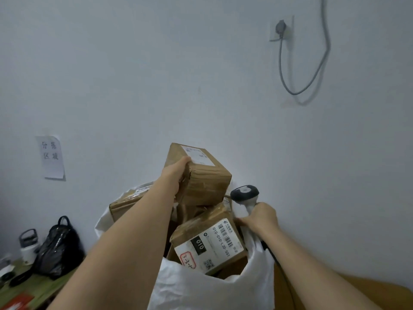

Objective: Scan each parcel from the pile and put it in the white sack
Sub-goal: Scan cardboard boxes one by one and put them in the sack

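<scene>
My left hand (176, 175) grips a brown cardboard parcel (201, 175) with a white label, held up over the mouth of the white sack (201, 287). Inside the sack lie other brown parcels, one (210, 240) with a barcode label marked 010 facing up, another (127, 202) at the back left. My right hand (260, 218) holds a handheld scanner (244, 193) with a dark head and white grip, and its fingers also touch the sack's right rim. The scanner's black cable runs down along my right forearm.
A white wall stands close behind the sack, with a paper sign (52, 156) at left and a socket with a grey cable (282, 30) at upper right. At lower left a surface holds a black bag (59, 249) and a white bottle (29, 245).
</scene>
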